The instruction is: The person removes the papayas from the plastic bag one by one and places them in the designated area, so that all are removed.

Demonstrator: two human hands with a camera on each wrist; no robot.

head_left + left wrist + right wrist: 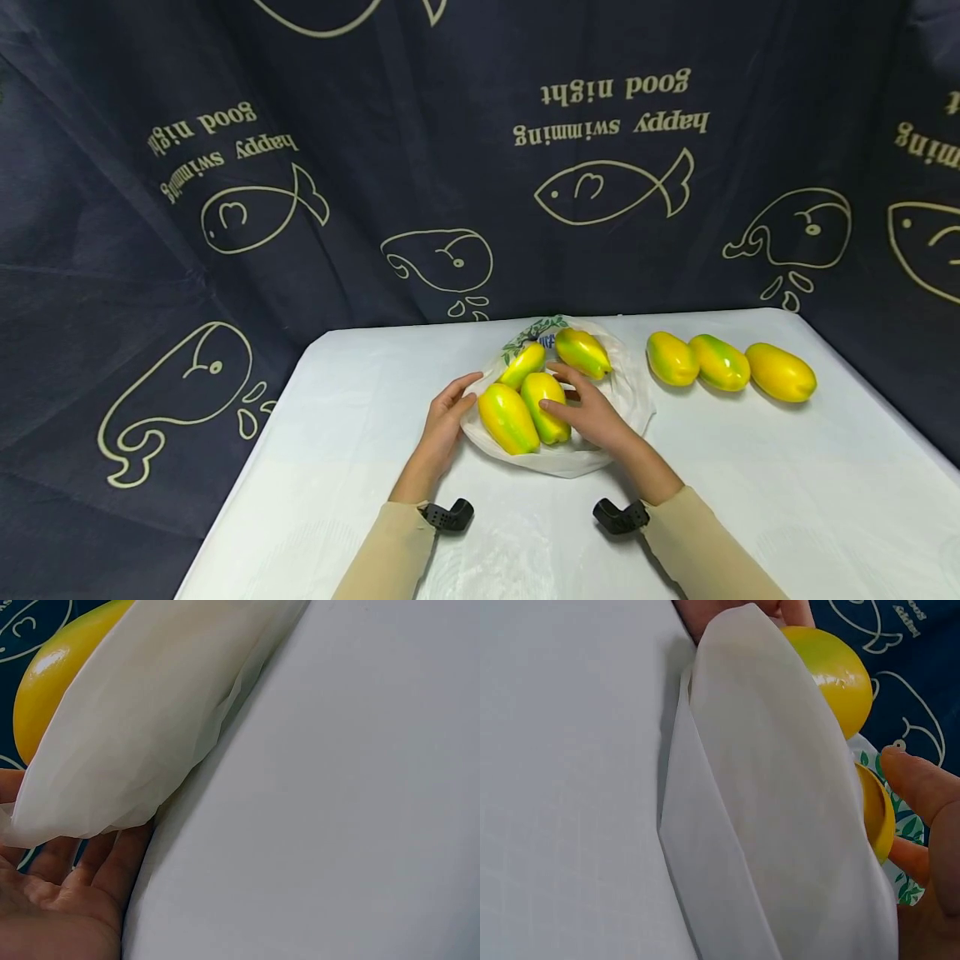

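Note:
A white plastic bag (573, 463) with green leaf print lies spread on the table, its mouth open upward. Several glossy yellow-green papayas (508, 418) rest in it. At the bag's left rim, my left hand (442, 421) holds the plastic, fingers outside and thumb on the inner side; the left wrist view shows the film (142, 727) over those fingers. Over the right part of the bag, my right hand (592, 410) has its fingers spread beside a papaya (546, 407). In the right wrist view its thumb stands apart from the papaya (877, 814), which partly hides another finger.
Three more papayas (720, 362) lie in a row on the white table (330, 467), right of the bag. A dark curtain (450, 150) with fish and whale drawings hangs behind the table. Black bands with camera mounts (450, 515) sit on both wrists.

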